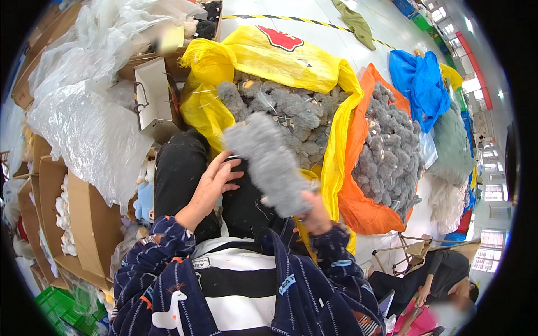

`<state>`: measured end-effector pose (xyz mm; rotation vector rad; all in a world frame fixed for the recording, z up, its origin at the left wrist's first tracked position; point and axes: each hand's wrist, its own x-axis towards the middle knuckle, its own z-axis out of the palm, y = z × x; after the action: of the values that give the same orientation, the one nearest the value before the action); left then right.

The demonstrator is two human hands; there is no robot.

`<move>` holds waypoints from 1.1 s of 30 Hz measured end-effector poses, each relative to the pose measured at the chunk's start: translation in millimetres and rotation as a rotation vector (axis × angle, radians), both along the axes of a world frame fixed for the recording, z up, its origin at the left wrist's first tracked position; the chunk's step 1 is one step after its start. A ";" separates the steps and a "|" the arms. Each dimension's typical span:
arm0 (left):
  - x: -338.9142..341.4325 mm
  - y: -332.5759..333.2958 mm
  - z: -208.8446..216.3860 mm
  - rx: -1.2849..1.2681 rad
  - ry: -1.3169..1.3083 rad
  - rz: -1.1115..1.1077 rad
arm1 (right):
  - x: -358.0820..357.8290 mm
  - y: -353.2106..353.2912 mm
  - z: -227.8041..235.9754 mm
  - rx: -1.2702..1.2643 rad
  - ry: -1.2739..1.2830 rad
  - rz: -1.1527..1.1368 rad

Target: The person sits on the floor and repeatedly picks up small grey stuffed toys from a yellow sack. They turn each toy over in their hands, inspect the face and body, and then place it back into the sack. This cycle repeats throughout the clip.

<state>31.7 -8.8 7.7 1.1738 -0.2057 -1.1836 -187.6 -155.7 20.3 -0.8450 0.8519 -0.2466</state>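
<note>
A fuzzy grey plush piece [268, 162], smeared by motion, hangs over my lap. My right hand [316, 214] grips its lower right end, with the fingers mostly hidden behind it. My left hand [208, 183] is open beside the plush, fingers spread over my left knee. I cannot tell whether the index fingertip touches the grey fur. Directly ahead stands a yellow woven sack [350, 109], its rim rolled outward. Several similar grey plush pieces [316, 117] with small pale parts fill it.
To the right, an orange sack [358, 210] holds more grey plush pieces. Blue sacking [417, 84] lies beyond it. At left stand cardboard boxes [92, 224], clear plastic sheeting [84, 123] and an upright white-lined box [152, 92]. Another person [443, 274] sits at lower right.
</note>
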 end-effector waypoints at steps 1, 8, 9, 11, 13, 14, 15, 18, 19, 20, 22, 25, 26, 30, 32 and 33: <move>1.4 1.3 10.6 -0.031 -0.044 -0.001 | -9.3 -12.1 7.8 -0.003 -0.003 -0.193; 19.1 -1.1 11.6 -0.018 -0.178 -0.059 | -30.0 -153.9 37.2 -0.329 -0.483 -0.906; 20.3 -3.2 10.2 -0.024 -0.183 -0.066 | -13.7 -163.6 20.4 -0.051 -0.382 -0.830; 19.1 -8.8 7.7 0.005 -0.132 -0.110 | 3.3 -175.3 -51.0 -0.610 0.206 -0.564; 18.6 -8.0 0.3 0.065 -0.134 -0.151 | 41.5 -176.7 -99.9 -0.660 0.481 -0.375; 17.6 -10.6 -1.0 0.048 -0.099 -0.175 | 40.3 -189.2 -135.4 -0.741 0.517 -0.309; 16.5 -14.2 -2.1 0.072 -0.071 -0.222 | 34.5 -207.8 -182.4 -0.871 0.471 -0.336; 13.8 -16.7 -6.6 0.097 -0.059 -0.262 | 69.5 -227.8 -204.5 -0.558 0.677 -0.373; 13.3 -16.8 -7.3 0.098 -0.047 -0.267 | 79.2 -234.3 -210.7 -0.477 0.622 -0.436; 13.5 -19.2 -3.8 0.104 -0.056 -0.293 | 83.0 -241.2 -212.5 -0.399 0.573 -0.504; 14.2 -22.6 -1.7 0.108 -0.058 -0.334 | 85.3 -247.8 -216.2 -0.324 0.535 -0.606; 13.4 -25.4 -2.7 0.108 -0.060 -0.335 | 102.9 -233.5 -198.2 -0.403 0.411 -0.537; 12.2 -23.1 -4.7 0.111 -0.111 -0.318 | 119.6 -219.9 -178.2 -0.306 0.285 -0.519; 6.9 -20.7 -1.5 0.111 -0.411 -0.315 | 132.1 -163.2 -88.9 -0.239 0.054 -0.338; 9.7 -21.8 4.9 0.079 -0.694 -0.295 | 128.5 -123.9 -40.1 -0.105 -0.072 -0.307; 9.5 -23.4 8.4 0.051 -0.803 -0.261 | 118.8 -104.2 -20.0 -0.040 -0.144 -0.306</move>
<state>41.1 -32.2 16.2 1.6581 -0.9612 -0.8787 -68.8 -259.9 0.3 -0.7224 0.8410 -0.5879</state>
